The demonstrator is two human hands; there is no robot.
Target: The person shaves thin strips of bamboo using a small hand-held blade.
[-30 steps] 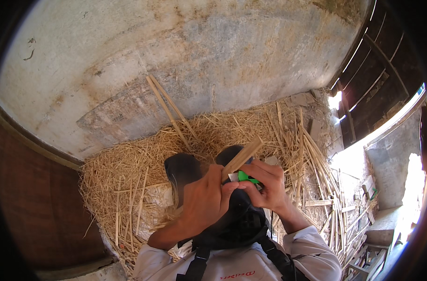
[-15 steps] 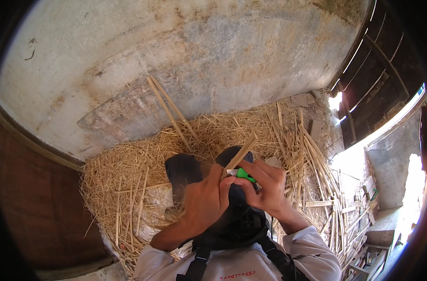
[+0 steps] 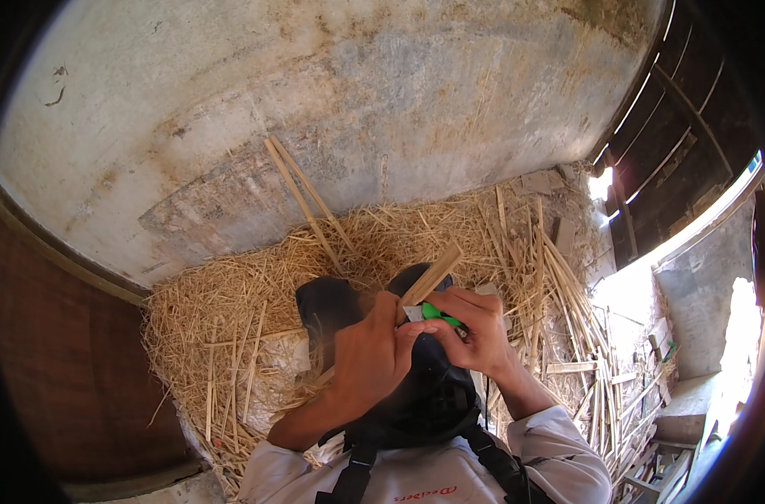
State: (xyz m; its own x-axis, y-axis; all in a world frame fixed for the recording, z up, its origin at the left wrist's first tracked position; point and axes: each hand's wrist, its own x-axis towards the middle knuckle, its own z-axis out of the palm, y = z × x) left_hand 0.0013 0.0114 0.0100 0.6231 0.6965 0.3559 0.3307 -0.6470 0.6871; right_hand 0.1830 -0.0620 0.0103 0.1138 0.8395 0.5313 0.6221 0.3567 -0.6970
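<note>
Near centre, left hand (image 3: 367,357) grip holds flat tan wooden strip (image 3: 434,273); right hand (image 3: 476,332) grip holds green-handled metal blade (image 3: 430,312). Strip probably light, stiff; hold near end.

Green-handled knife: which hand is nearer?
Right. The right hand holds the knife by its green handle; the left hand grips the wooden strip, to the left of the blade.

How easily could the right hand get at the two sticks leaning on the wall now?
No, probably not easily: the right hand holds the green-handled blade, and the leaning sticks stand beyond the knees.
</note>
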